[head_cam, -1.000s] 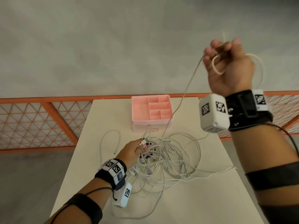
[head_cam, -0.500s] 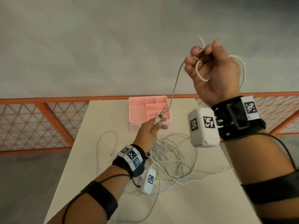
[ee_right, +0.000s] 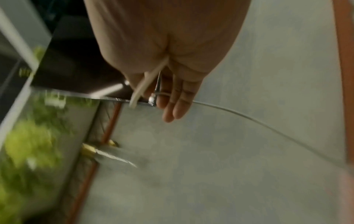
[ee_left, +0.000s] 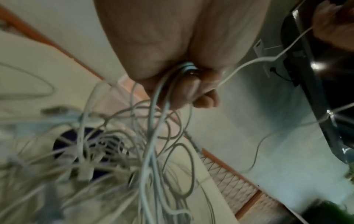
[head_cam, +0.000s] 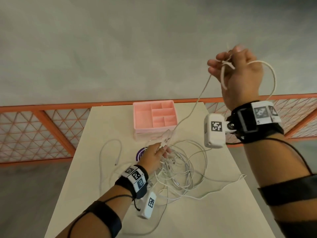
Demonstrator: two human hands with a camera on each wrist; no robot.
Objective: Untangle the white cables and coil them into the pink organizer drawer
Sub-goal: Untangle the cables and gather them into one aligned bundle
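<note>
White cables (head_cam: 181, 170) lie in a loose tangle at the middle of our worktop (head_cam: 214, 212), with the pink organizer drawer (head_cam: 155, 118) at 12 o'clock from them, near the far edge, its compartments holding nothing we can see. Our left hand (head_cam: 153, 159) sits at the tangle's 10 o'clock edge, fingers curled around a bunch of strands; the left wrist view shows several cables running out of that closed grip (ee_left: 188, 84). Our right hand (head_cam: 238, 74) is raised high at 2 o'clock from the pile, its grip pinching one cable (head_cam: 197, 103) into a small coil, a loop arching out past the wrist. From that hand the strand slopes down to the tangle. A purple disc (head_cam: 140, 154) shows beside our left hand.
</note>
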